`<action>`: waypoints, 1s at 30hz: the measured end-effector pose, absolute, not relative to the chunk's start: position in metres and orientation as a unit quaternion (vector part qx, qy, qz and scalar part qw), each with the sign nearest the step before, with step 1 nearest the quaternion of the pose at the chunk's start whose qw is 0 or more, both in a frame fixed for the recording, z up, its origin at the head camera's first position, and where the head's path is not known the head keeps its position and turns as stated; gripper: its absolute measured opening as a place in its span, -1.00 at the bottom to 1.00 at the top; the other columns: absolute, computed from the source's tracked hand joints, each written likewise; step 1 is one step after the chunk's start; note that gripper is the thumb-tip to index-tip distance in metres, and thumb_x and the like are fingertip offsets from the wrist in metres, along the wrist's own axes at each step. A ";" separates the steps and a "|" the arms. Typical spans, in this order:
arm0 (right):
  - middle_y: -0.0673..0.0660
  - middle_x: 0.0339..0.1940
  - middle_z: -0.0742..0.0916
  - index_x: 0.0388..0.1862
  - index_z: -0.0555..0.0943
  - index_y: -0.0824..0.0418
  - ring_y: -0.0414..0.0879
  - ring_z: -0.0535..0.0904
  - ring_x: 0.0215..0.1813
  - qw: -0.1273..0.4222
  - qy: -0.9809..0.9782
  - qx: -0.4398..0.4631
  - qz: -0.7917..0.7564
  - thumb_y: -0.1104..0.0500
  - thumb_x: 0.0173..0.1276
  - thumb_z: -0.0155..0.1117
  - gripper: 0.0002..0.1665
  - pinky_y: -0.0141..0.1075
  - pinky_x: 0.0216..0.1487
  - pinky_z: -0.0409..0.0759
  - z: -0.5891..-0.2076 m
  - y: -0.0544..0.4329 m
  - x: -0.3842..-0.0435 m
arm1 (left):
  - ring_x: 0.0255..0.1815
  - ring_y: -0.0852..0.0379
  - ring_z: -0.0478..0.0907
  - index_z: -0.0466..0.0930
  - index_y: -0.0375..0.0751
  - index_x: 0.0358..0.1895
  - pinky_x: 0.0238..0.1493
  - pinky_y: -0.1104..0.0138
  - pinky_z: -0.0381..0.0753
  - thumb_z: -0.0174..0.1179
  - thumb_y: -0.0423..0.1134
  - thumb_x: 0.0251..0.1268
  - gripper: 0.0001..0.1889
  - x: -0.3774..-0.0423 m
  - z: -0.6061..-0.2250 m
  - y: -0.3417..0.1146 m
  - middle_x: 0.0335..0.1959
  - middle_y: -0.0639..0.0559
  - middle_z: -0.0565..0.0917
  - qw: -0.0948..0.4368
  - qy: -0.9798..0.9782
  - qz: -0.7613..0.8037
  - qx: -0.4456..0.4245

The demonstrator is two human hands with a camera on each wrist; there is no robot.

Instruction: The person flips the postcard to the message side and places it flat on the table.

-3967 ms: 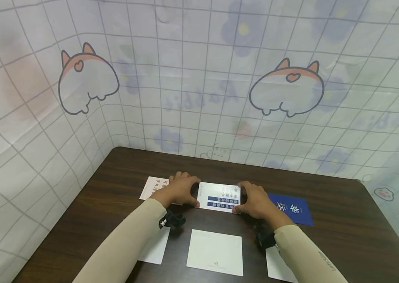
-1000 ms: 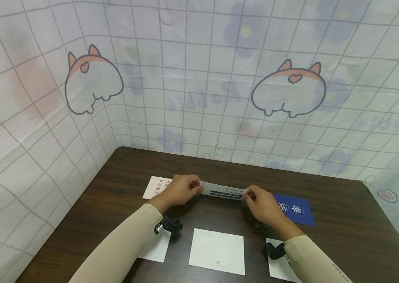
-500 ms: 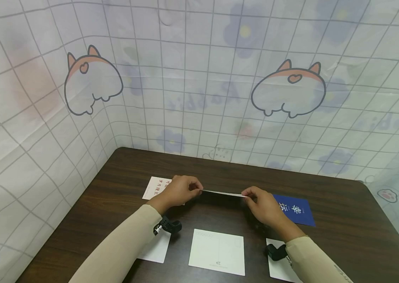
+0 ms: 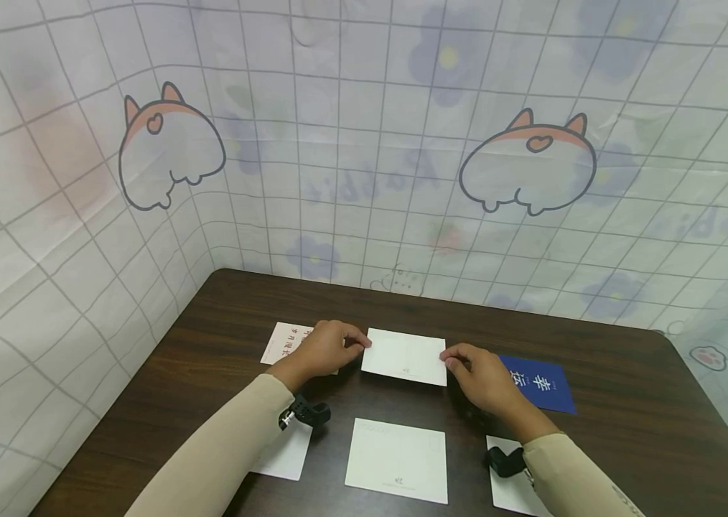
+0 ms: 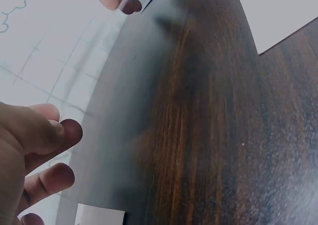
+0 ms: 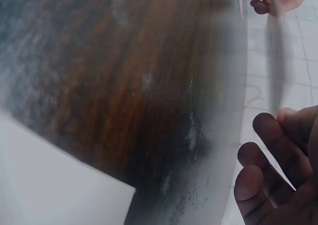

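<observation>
Head view, just below frame centre: my left hand (image 4: 330, 347) and right hand (image 4: 480, 372) pinch a white card's (image 4: 405, 356) opposite edges.

On the dark brown worktop (image 4: 629, 431) lie a red-lettered card (image 4: 282, 343) at ten o'clock, a blue card (image 4: 545, 388) at two, and three white cards (image 4: 396, 459) at eight, six, four.

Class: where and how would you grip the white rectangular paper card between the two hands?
Likely its two short side edges, pinched from left and right: the white card is flat and wide, and the left hand and right hand hold it there.
</observation>
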State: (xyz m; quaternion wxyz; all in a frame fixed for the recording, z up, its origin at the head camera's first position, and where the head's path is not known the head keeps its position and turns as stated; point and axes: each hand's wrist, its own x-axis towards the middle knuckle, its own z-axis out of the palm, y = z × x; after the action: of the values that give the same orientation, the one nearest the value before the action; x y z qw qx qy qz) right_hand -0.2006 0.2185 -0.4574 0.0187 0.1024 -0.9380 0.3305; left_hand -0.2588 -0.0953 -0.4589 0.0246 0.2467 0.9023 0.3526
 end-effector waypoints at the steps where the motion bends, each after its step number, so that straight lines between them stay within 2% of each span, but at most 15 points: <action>1: 0.05 0.02 0.76 0.06 0.70 0.07 0.00 0.66 0.00 0.018 -0.938 0.102 0.330 0.13 0.59 0.18 -0.79 0.07 0.04 0.58 -0.458 0.219 -0.201 | -0.84 0.27 0.38 0.81 0.04 -0.09 -0.59 0.32 0.53 0.25 -0.28 0.44 -0.83 -0.259 -0.459 -0.095 -0.15 0.13 0.78 0.029 0.900 0.359 0.246; 4: 0.03 0.00 0.77 0.07 0.70 0.07 -0.04 0.65 -0.04 0.014 -0.939 0.100 0.329 0.12 0.57 0.22 -0.79 0.04 0.01 0.58 -0.459 0.220 -0.201 | -0.86 0.26 0.42 0.81 0.02 -0.07 -0.65 0.30 0.53 0.25 -0.27 0.44 -0.83 -0.258 -0.460 -0.095 -0.17 0.11 0.79 0.038 0.895 0.370 0.247; 6: 0.01 -0.03 0.76 0.07 0.70 0.08 -0.07 0.63 -0.09 0.012 -0.940 0.099 0.328 0.13 0.55 0.24 -0.79 0.00 -0.03 0.57 -0.459 0.220 -0.201 | -0.84 0.25 0.44 0.82 0.02 -0.07 -0.59 0.27 0.56 0.28 -0.24 0.43 -0.84 -0.258 -0.460 -0.095 -0.18 0.14 0.79 0.041 0.894 0.368 0.250; 9: -0.01 -0.06 0.76 0.07 0.70 0.09 -0.09 0.62 -0.11 0.010 -0.940 0.097 0.326 0.15 0.52 0.28 -0.79 -0.02 -0.04 0.57 -0.458 0.219 -0.201 | -0.71 0.28 0.49 0.82 0.04 -0.09 -0.26 0.21 0.59 0.33 -0.19 0.40 -0.87 -0.257 -0.459 -0.095 -0.20 0.22 0.78 0.037 0.897 0.357 0.258; 11: -0.01 -0.08 0.76 0.07 0.70 0.10 -0.09 0.62 -0.10 0.007 -0.941 0.096 0.324 0.16 0.51 0.29 -0.79 -0.03 -0.04 0.58 -0.458 0.219 -0.201 | -0.58 0.30 0.53 0.83 0.06 -0.11 -0.02 0.14 0.54 0.36 -0.15 0.38 -0.88 -0.257 -0.458 -0.095 -0.22 0.27 0.78 0.034 0.900 0.346 0.262; 13: -0.02 -0.09 0.75 0.07 0.70 0.10 -0.09 0.62 -0.10 0.005 -0.942 0.094 0.321 0.17 0.50 0.30 -0.78 -0.04 -0.04 0.58 -0.458 0.219 -0.201 | -0.44 0.30 0.55 0.83 0.08 -0.12 0.22 0.05 0.40 0.36 -0.13 0.37 -0.89 -0.257 -0.456 -0.094 -0.23 0.30 0.78 0.031 0.903 0.336 0.265; 16: -0.03 -0.10 0.75 0.08 0.70 0.09 -0.09 0.63 -0.08 0.000 -0.943 0.093 0.320 0.16 0.50 0.31 -0.77 -0.05 -0.03 0.59 -0.458 0.219 -0.201 | -0.24 0.27 0.64 0.83 0.08 -0.13 0.41 -0.05 0.19 0.36 -0.13 0.37 -0.89 -0.257 -0.456 -0.094 -0.23 0.30 0.78 0.030 0.906 0.326 0.269; 18: -0.04 -0.11 0.75 0.08 0.70 0.09 -0.09 0.63 -0.08 -0.002 -0.943 0.094 0.319 0.16 0.50 0.32 -0.77 -0.05 -0.03 0.59 -0.459 0.219 -0.202 | -0.13 0.22 0.68 0.83 0.07 -0.12 0.45 -0.10 0.09 0.36 -0.15 0.38 -0.89 -0.257 -0.456 -0.093 -0.21 0.28 0.78 0.028 0.907 0.322 0.272; 21: -0.06 -0.14 0.75 0.07 0.70 0.09 -0.10 0.64 -0.08 -0.003 -0.943 0.099 0.318 0.16 0.49 0.33 -0.78 -0.06 -0.03 0.60 -0.460 0.219 -0.202 | -0.01 0.15 0.68 0.83 0.06 -0.12 0.41 -0.11 0.11 0.36 -0.17 0.37 -0.89 -0.257 -0.457 -0.093 -0.20 0.26 0.78 0.025 0.908 0.318 0.272; 30: -0.04 -0.15 0.75 0.06 0.71 0.10 -0.10 0.65 -0.09 -0.009 -0.946 0.107 0.306 0.19 0.45 0.37 -0.76 -0.03 0.01 0.61 -0.466 0.218 -0.204 | -0.02 0.12 0.68 0.83 0.07 -0.11 0.24 -0.09 0.20 0.37 -0.15 0.35 -0.88 -0.257 -0.462 -0.089 -0.23 0.27 0.79 0.006 0.918 0.278 0.283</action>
State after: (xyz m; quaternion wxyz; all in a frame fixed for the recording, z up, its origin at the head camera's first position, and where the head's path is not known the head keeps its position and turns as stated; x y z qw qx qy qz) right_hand -0.2038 0.2176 -0.4656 -0.0088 0.1074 -0.9460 0.3057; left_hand -0.2575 -0.0894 -0.4615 0.0056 0.2832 0.9178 0.2781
